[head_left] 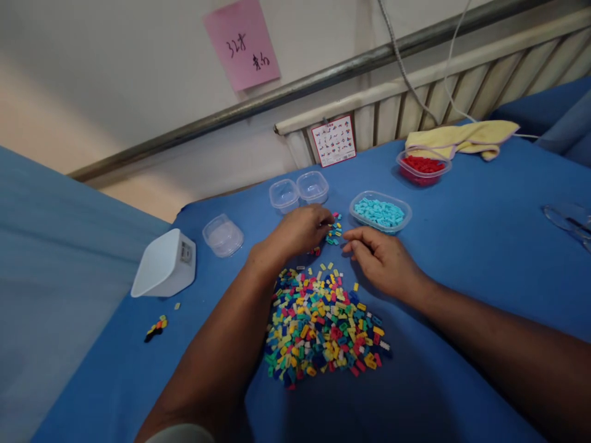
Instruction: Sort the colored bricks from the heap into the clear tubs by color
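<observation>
A big heap of small mixed-colour bricks [323, 323] lies on the blue tablecloth [462, 246] in front of me. Beyond it sits a small cluster of bricks [334, 232]. My left hand [300, 231] rests knuckles up at that cluster, fingers curled down onto the pieces; what they pinch is hidden. My right hand [381, 258] lies palm down just right of the cluster, fingers bent together, fingertips close to the left hand. A clear tub of light-blue bricks [380, 212] stands right behind the right hand.
Two empty clear tubs [298, 192] stand behind the left hand, a third [223, 235] to the left beside a white scale [165, 264]. A tub of red bricks [423, 167], a yellow cloth [462, 140] and a printed card [333, 141] are at the back. A few stray bricks [157, 327] lie left.
</observation>
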Demonstrator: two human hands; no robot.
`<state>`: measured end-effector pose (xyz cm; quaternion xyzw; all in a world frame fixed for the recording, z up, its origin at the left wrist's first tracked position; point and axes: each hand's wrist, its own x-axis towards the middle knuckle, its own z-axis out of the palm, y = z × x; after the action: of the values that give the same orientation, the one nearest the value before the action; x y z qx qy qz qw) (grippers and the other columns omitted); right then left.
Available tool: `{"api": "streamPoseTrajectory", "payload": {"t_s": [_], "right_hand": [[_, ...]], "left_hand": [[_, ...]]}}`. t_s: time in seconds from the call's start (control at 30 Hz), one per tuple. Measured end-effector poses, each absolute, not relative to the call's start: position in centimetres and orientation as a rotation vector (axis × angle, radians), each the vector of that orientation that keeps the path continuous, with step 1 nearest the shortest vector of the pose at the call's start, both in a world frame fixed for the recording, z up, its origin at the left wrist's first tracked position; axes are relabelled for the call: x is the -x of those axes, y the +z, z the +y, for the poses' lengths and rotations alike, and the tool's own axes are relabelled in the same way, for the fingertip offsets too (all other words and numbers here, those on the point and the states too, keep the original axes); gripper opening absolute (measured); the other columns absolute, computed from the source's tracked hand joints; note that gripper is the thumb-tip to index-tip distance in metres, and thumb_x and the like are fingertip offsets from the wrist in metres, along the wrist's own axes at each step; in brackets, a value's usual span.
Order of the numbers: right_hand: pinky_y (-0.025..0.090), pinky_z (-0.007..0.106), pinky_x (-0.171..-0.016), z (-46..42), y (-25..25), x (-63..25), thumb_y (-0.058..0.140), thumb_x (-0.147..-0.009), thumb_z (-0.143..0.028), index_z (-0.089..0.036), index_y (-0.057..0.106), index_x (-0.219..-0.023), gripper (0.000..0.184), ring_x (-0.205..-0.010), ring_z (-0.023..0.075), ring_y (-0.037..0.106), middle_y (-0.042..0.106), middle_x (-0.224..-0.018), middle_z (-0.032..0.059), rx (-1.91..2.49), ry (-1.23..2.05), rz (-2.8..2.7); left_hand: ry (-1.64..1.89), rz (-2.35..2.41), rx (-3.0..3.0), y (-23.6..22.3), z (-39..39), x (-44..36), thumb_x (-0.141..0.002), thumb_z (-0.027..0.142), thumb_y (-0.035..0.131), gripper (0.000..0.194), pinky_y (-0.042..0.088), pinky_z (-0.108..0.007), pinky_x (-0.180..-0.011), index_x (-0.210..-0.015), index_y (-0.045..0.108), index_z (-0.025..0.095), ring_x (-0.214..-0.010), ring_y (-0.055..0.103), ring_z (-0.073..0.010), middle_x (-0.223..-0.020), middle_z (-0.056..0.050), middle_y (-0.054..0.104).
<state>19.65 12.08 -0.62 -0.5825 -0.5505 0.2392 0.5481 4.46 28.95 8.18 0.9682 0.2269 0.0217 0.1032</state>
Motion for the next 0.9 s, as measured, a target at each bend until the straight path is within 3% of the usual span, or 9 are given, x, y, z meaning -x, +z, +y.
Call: {"api": "streamPoseTrajectory", "payload": {"t_s": [0.2, 0.37, 0.47, 0.67, 0.8, 0.9], "right_hand": [[0.063, 0.048, -0.100, 12.1, -0.8, -19.7, 0.051, -0.104, -0.018, -0.019, 0.062, -0.147, 0.044, -0.108, 0.0272, 0.081, 0.083, -0.127, 0.0117, 1.375, 0.482, -1.454], [0.065, 0.048, -0.097, 12.0, -0.8, -19.6, 0.051, -0.105, -0.020, -0.019, 0.063, -0.144, 0.040, -0.104, 0.0269, 0.082, 0.084, -0.120, 0.0113, 1.403, 0.508, -1.414], [0.065, 0.046, -0.094, 11.9, -0.8, -19.6, 0.051, -0.105, -0.020, -0.020, 0.063, -0.143, 0.040, -0.099, 0.0254, 0.082, 0.084, -0.119, 0.0102, 1.409, 0.537, -1.393], [0.065, 0.043, -0.087, 11.7, -0.5, -19.7, 0.050, -0.108, -0.024, -0.021, 0.062, -0.143, 0.037, -0.097, 0.0242, 0.082, 0.084, -0.119, 0.0095, 1.408, 0.601, -1.379], [0.064, 0.044, -0.089, 11.6, -0.5, -19.7, 0.051, -0.108, -0.025, -0.022, 0.063, -0.141, 0.035, -0.098, 0.0249, 0.081, 0.084, -0.119, 0.0097, 1.410, 0.603, -1.382], [0.064, 0.045, -0.089, 11.5, -0.7, -19.7, 0.051, -0.109, -0.027, -0.022, 0.062, -0.144, 0.037, -0.099, 0.0248, 0.081, 0.083, -0.122, 0.0103, 1.412, 0.641, -1.374]], "left_hand": [[0.248, 0.467, -2.853, 6.5, 27.8, -2.1, -0.104, 0.014, 0.057, 0.030, 0.057, -0.040, -0.107, -0.129, 0.075, 0.016, -0.120, 0.071, -0.0260, -0.127, -0.013, 0.076], [0.178, 0.531, -2.859, 6.6, 27.3, 0.2, -0.100, 0.010, 0.056, 0.033, 0.059, -0.043, -0.104, -0.125, 0.076, 0.016, -0.115, 0.073, -0.0275, -0.120, -0.012, 0.078], [0.315, 0.627, -2.728, 6.4, 27.2, 1.0, -0.099, 0.009, 0.053, 0.038, 0.060, -0.041, -0.101, -0.129, 0.076, 0.016, -0.111, 0.076, -0.0249, -0.121, -0.010, 0.080], [0.284, 0.455, -2.726, 5.6, 26.8, 0.5, -0.091, 0.002, 0.052, 0.059, 0.055, -0.050, -0.118, -0.144, 0.069, 0.020, -0.134, 0.070, -0.0269, -0.143, -0.011, 0.075], [0.364, 0.475, -2.707, 5.5, 27.0, 0.6, -0.095, 0.004, 0.050, 0.049, 0.060, -0.046, -0.107, -0.137, 0.072, 0.017, -0.119, 0.075, -0.0252, -0.129, -0.011, 0.080], [0.479, 0.553, -2.669, 5.4, 27.3, 1.0, -0.096, 0.004, 0.049, 0.051, 0.061, -0.041, -0.104, -0.140, 0.071, 0.017, -0.117, 0.075, -0.0234, -0.129, -0.010, 0.080]]}}
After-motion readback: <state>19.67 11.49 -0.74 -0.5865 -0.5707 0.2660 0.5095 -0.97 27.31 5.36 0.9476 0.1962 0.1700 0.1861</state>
